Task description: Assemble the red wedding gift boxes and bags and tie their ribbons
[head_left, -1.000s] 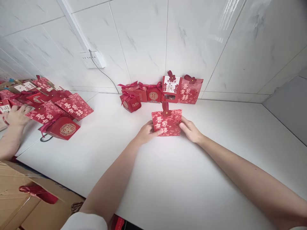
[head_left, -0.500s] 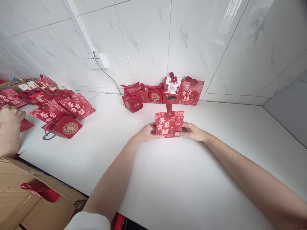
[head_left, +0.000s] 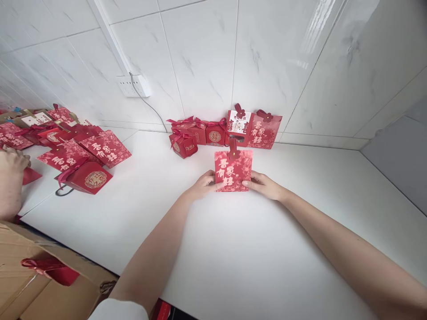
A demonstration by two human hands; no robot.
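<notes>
Between both hands a red gift box (head_left: 233, 171) stands upright on the white table, its front printed with pale flowers and characters and a dark red flower strap at its top. My left hand (head_left: 204, 184) grips its left side near the bottom, thumb on the front. My right hand (head_left: 265, 184) holds the right side the same way, thumb over the front edge. The fingers behind the box are hidden. Just beyond it, against the tiled wall, stand a similar red gift box (head_left: 265, 131) and one with a white picture panel (head_left: 240, 122).
Small ribbon-tied red boxes (head_left: 184, 144) stand left of those by the wall. A pile of red boxes (head_left: 106, 149) covers the table's left, where another person's hand (head_left: 11, 173) works. An open cardboard carton (head_left: 36, 295) sits lower left. A socket (head_left: 133, 86) with a cable is on the wall.
The held gift box is turned slightly and more upright, with its front facing me more squarely. Both hands stay on its sides. The view has shifted slightly.
</notes>
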